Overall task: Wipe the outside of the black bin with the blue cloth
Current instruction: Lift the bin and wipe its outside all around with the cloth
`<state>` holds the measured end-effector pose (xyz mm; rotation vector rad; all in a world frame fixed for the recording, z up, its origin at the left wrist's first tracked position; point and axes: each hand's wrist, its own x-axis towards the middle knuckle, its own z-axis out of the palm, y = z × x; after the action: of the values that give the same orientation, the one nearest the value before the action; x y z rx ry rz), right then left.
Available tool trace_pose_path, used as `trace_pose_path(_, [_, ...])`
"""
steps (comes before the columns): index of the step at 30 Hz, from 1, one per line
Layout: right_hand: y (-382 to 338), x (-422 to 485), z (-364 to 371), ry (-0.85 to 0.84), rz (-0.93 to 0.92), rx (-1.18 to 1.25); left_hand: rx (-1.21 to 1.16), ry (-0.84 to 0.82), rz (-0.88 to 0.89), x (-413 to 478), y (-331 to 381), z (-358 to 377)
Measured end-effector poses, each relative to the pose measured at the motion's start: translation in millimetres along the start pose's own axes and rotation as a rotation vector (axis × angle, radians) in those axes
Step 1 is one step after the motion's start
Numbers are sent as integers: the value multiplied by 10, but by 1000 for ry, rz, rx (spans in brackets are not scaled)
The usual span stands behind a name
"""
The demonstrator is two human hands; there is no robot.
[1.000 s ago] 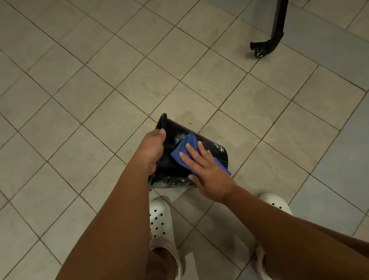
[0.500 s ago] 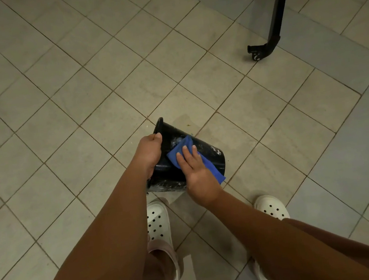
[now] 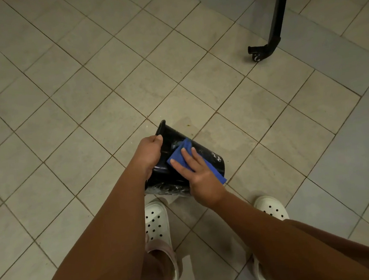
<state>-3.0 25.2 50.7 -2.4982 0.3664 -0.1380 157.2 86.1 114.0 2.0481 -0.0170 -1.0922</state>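
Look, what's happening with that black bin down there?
A person is cleaning it. Their left hand grips the rim of the black bin and holds it tipped on its side, low over the tiled floor. Their right hand presses a blue cloth flat against the bin's outside wall. The wiping is under way, just in front of their white clogs.

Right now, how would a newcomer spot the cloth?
On the tiled floor, ahead of two white clogs, the left hand grips a tilted black bin. The cloth lies on its side under the right hand, the only blue thing.
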Motion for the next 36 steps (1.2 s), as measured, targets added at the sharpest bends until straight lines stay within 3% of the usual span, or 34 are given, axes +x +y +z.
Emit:
trace_pose_path(5, [93,7,-104,-72,3,2,-11,-12,1,11,4,10])
trace_pose_path(14, [62,53,-44,-59,-22,9,18,-30,8,7,1,50])
trace_pose_path(20, [-18,115,-92,-33,150,1,9,15,29,11,-31,78])
trace_pose_path(26, [-80,38,18,-17,-37,-31,52,15,19,26,-71,40])
trace_pose_path(31, [-34,200,-96,-72,110,9,42,19,47,32,-43,90])
trace_pose_path(34, [-45,128,-69,7,226,12,34,42,38,33,-45,73])
trace_pose_path(36, [-69,48,-6,-11,172,21,34,36,30,36,-56,43])
